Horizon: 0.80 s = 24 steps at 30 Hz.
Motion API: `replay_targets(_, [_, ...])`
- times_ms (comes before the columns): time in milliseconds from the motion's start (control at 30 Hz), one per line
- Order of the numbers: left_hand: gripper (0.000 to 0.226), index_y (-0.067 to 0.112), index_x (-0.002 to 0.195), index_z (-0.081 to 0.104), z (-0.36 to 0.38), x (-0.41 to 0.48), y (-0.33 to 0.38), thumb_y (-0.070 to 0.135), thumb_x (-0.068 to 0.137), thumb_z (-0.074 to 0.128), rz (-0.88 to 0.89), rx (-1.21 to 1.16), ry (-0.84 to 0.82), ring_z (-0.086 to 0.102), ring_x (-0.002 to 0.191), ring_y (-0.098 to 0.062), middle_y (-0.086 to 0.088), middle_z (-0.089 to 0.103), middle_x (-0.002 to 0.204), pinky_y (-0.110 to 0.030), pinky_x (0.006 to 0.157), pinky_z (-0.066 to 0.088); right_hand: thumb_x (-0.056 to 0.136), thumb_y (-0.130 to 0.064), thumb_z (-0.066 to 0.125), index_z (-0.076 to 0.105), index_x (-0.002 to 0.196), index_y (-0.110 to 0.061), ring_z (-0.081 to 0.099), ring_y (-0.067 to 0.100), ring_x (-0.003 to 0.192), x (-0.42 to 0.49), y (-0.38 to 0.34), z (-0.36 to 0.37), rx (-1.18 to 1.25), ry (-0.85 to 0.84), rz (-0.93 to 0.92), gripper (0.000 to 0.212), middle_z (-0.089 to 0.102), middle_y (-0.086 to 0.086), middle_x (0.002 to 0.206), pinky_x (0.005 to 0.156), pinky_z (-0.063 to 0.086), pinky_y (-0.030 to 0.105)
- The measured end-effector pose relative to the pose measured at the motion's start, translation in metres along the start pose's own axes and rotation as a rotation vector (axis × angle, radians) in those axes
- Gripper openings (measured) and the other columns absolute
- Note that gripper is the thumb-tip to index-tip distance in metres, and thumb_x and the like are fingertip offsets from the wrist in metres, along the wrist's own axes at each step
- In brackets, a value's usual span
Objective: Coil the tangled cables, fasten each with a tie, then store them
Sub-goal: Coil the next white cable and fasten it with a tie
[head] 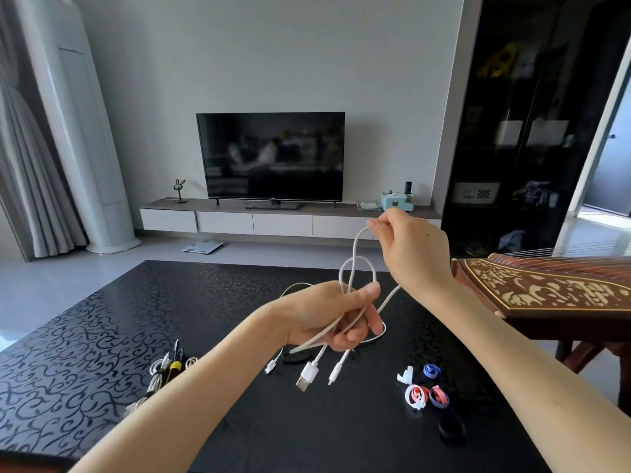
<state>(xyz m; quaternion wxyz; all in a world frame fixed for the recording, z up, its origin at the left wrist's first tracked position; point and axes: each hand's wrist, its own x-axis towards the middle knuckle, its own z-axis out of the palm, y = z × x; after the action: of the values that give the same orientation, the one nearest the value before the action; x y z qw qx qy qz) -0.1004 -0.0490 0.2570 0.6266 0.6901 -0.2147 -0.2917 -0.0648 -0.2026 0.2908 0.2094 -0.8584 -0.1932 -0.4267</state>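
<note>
A bundle of mixed cables (164, 370) is seen lying on the black patterned table (102, 336), left of the left forearm. A small white connector (270, 367) of another cable is laid on the table, just below the left hand (327, 315). That hand is held above the table's middle, fingers and thumb curled round several strands of the white cable (355, 268). Loops are seen rising above the fist. A USB plug (307, 377) and a smaller plug (336, 372) are hung below it; contact with the table cannot be told. One strand is led up and right to the right hand (409, 247), raised higher, and is pinched there between thumb and fingertips. Another strand is passed under the right wrist. Rolled ties (423, 390) in white, red, blue and purple are grouped on the table right of the plugs. A black roll (451, 429) is placed nearest the viewer. A carved wooden stringed instrument (546, 291) is seen at the right edge.
</note>
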Motion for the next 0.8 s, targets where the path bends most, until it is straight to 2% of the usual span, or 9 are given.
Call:
replay_targets(67, [0.029, 0.003, 0.085, 0.063, 0.002, 0.002, 0.001, 0.028, 0.092, 0.05, 0.007, -0.056, -0.016, 0.041, 0.042, -0.009, 0.0, 0.047, 0.051, -0.017, 0.042, 0.032, 0.098, -0.031, 0.048, 0.063, 0.092, -0.007, 0.052, 0.022, 0.059, 0.0, -0.003, -0.001, -0.014, 0.024, -0.023, 0.03, 0.054, -0.002, 0.061, 0.051, 0.022, 0.03])
replay_targets(133, [0.017, 0.002, 0.094, 0.059, 0.001, 0.005, 0.0, 0.012, 0.097, 0.045, 0.031, -0.145, 0.06, 0.042, 0.047, -0.008, 0.0, 0.047, 0.056, -0.017, 0.045, 0.035, 0.098, -0.033, 0.048, 0.062, 0.087, -0.01, 0.052, 0.021, 0.06, 0.001, -0.003, -0.002, 0.006, -0.031, 0.017, 0.029, 0.055, -0.002, 0.062, 0.049, 0.023, 0.029])
replay_targets(267, [0.016, 0.004, 0.087, 0.054, -0.003, 0.007, -0.009, 0.007, 0.099, 0.045, 0.104, -0.1, 0.312, 0.044, 0.05, -0.009, -0.001, 0.049, 0.061, -0.016, 0.046, 0.035, 0.094, -0.033, 0.052, 0.061, 0.064, -0.011, 0.057, 0.02, 0.058, 0.008, 0.007, -0.014, 0.147, -0.351, 0.212, 0.038, 0.059, 0.0, 0.052, 0.057, 0.039, 0.027])
replay_targets(333, [0.02, 0.005, 0.08, 0.053, -0.004, 0.008, -0.013, 0.008, 0.099, 0.045, 0.148, -0.121, 0.362, 0.05, 0.054, -0.01, -0.005, 0.053, 0.067, -0.017, 0.048, 0.04, 0.092, -0.03, 0.056, 0.062, 0.057, -0.016, 0.053, 0.012, 0.05, 0.008, 0.009, -0.018, 0.279, -0.459, 0.298, 0.038, 0.058, -0.003, 0.046, 0.057, 0.039, 0.025])
replay_targets(433, [0.024, 0.003, 0.082, 0.057, -0.003, 0.011, -0.014, 0.009, 0.1, 0.042, 0.217, -0.243, 0.385, 0.067, 0.075, -0.016, -0.012, 0.066, 0.084, -0.024, 0.071, 0.055, 0.093, -0.025, 0.058, 0.062, 0.059, -0.014, 0.05, 0.009, 0.044, 0.003, 0.007, -0.013, 0.425, -0.473, 0.348, 0.035, 0.06, -0.002, 0.049, 0.049, 0.038, 0.02])
replay_targets(533, [0.025, -0.001, 0.098, 0.059, 0.0, 0.014, -0.015, 0.01, 0.101, 0.036, 0.263, -0.311, 0.294, 0.065, 0.103, -0.029, -0.02, 0.067, 0.106, -0.04, 0.097, 0.049, 0.093, -0.021, 0.058, 0.062, 0.066, -0.01, 0.052, 0.011, 0.038, -0.002, 0.002, -0.005, 0.53, -0.404, 0.32, 0.03, 0.062, 0.004, 0.053, 0.041, 0.042, 0.02])
replay_targets(633, [0.032, -0.001, 0.119, 0.054, 0.003, 0.015, -0.017, 0.016, 0.1, 0.035, 0.268, -0.377, 0.188, 0.065, 0.102, -0.036, -0.024, 0.066, 0.108, -0.047, 0.094, 0.05, 0.092, -0.024, 0.06, 0.066, 0.07, -0.011, 0.053, 0.007, 0.039, -0.003, -0.003, 0.0, 0.488, -0.343, 0.235, 0.026, 0.057, -0.004, 0.048, 0.046, 0.045, 0.023])
replay_targets(733, [0.03, -0.004, 0.105, 0.061, 0.005, 0.016, -0.015, 0.016, 0.098, 0.04, 0.293, -0.472, 0.194, 0.07, 0.086, -0.034, -0.022, 0.07, 0.09, -0.045, 0.081, 0.057, 0.09, -0.028, 0.062, 0.069, 0.069, -0.015, 0.054, 0.009, 0.051, -0.005, -0.006, 0.005, 0.392, -0.338, 0.177, 0.025, 0.057, -0.006, 0.052, 0.058, 0.046, 0.028])
replay_targets(800, [0.027, -0.003, 0.094, 0.062, 0.005, 0.018, -0.012, 0.015, 0.098, 0.042, 0.297, -0.51, 0.258, 0.07, 0.072, -0.026, -0.016, 0.067, 0.076, -0.038, 0.071, 0.058, 0.09, -0.027, 0.062, 0.069, 0.067, -0.019, 0.055, 0.008, 0.045, -0.007, -0.008, 0.006, 0.413, -0.379, 0.198, 0.026, 0.058, -0.006, 0.048, 0.057, 0.045, 0.024])
